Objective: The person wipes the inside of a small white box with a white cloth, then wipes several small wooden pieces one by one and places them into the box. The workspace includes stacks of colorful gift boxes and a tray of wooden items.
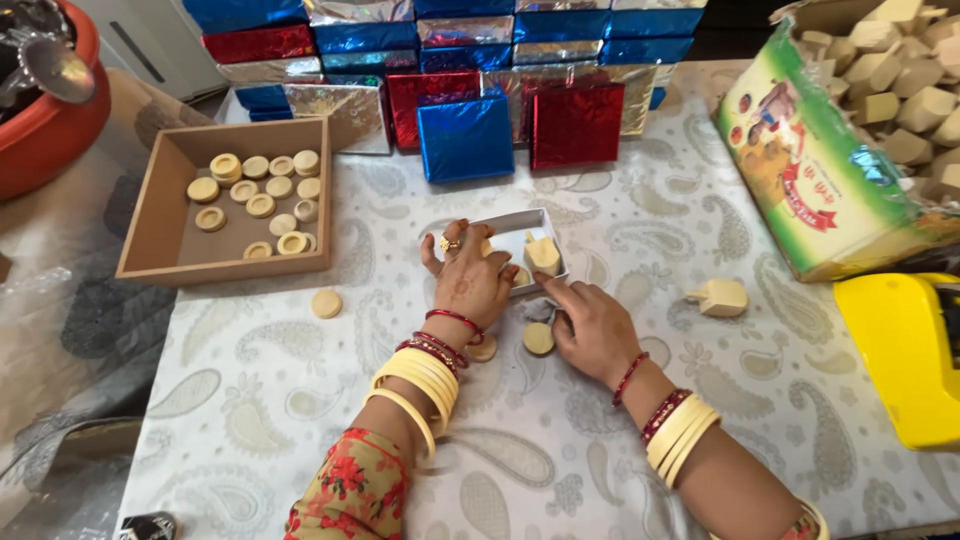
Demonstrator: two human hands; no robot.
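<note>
A small open white box lies in the middle of the table with a pale wooden top piece standing inside it. My left hand rests over the box's left edge, fingers curled on its rim. My right hand lies flat just below the box, its index finger touching the box's near right corner. Round wooden discs lie on the cloth between and under my wrists. What my left fingers cover inside the box is hidden.
A brown tray with several wooden rings and discs sits left. One loose disc lies by it. Shiny red, blue and silver boxes stack at the back. A wooden top, a carton of wooden pieces and a yellow object are right.
</note>
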